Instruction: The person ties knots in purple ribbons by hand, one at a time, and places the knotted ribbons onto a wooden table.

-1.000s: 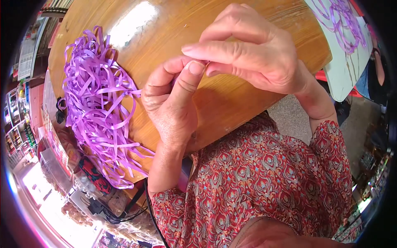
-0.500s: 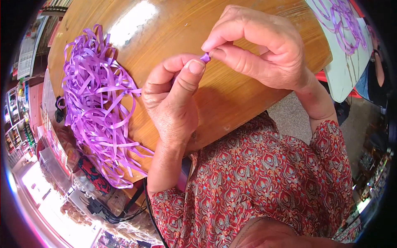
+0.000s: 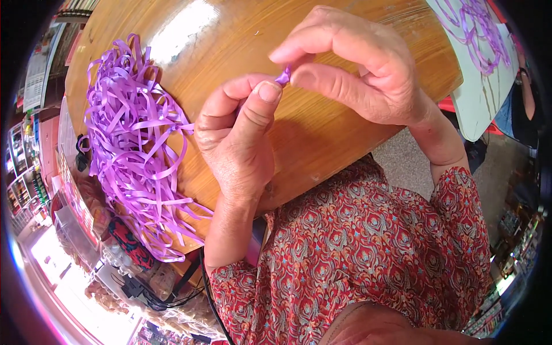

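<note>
Both hands are raised above a round wooden table (image 3: 345,138) and meet close in front of the camera. The left hand (image 3: 238,138) is held with the back toward the camera; its thumb and forefinger are pressed together on a small piece of purple ribbon (image 3: 283,75). The right hand (image 3: 356,69) comes from the upper right, and its thumb and forefinger are also closed on the same piece, so the ribbon is pinched between the two hands — only a short purple bit shows between the fingertips. The other fingers of the right hand are curled above it. How the ribbon continues inside the left hand I cannot tell, because the fingers hide it.

On the left part of the table lies a big loose pile of purple ribbon strips (image 3: 129,144), tangled and curling, and some strips hang over the table edge near the person. The pile is well apart from the right hand and lies near the left one, but the left hand does not touch it.

At the upper right, behind the table, there is a white board (image 3: 477,98) with more purple ribbon (image 3: 477,29) lying on it.

The person wears a red patterned shirt (image 3: 368,253) with short sleeves — it fills the lower middle of the view. At the left rim, cluttered shelves with small goods (image 3: 23,172) are seen, too blurred to describe.
</note>
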Available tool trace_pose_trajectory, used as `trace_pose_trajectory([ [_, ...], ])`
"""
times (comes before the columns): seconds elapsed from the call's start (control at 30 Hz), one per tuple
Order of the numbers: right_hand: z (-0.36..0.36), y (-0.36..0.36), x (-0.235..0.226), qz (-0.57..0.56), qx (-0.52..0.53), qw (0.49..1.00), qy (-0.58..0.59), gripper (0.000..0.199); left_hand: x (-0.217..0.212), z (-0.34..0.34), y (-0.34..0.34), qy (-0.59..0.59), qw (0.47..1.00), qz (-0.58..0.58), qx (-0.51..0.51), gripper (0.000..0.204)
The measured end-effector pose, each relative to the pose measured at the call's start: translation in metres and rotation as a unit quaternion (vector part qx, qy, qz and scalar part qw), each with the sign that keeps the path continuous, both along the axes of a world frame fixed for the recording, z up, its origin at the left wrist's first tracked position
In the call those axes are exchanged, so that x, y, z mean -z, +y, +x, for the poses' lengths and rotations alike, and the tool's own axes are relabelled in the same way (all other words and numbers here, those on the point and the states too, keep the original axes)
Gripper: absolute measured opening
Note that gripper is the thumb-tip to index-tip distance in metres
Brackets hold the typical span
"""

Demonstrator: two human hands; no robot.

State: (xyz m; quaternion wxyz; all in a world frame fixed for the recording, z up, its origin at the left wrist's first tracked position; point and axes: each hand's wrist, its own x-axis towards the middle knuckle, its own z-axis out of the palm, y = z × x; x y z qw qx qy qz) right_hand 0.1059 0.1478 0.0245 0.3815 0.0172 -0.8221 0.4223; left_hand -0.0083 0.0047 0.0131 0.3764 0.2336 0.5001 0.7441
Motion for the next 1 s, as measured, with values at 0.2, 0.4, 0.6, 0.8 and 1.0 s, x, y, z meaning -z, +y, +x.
trace_pose_trajectory([
  [0.2,0.008,-0.006,-0.033,0.01,0.003,1.0,-0.018,0.019,-0.001,0.004,0.0,0.006,1.0,-0.013,-0.007,0.01],
  [0.4,0.016,-0.004,-0.051,0.168,0.037,0.977,-0.125,0.017,-0.005,0.002,0.0,0.054,0.998,-0.011,0.027,0.007],
  [0.6,0.008,0.002,-0.023,0.357,0.026,0.933,-0.042,0.018,-0.004,0.003,0.0,0.19,0.981,-0.041,0.0,0.004],
  [0.8,0.01,0.001,-0.021,0.333,0.039,0.941,-0.041,0.025,-0.009,0.002,-0.001,0.197,0.979,-0.055,0.01,0.006],
  [1.0,0.01,0.009,-0.013,0.239,0.013,0.966,-0.098,0.036,-0.017,0.002,0.001,0.044,0.998,-0.052,0.007,0.003],
])
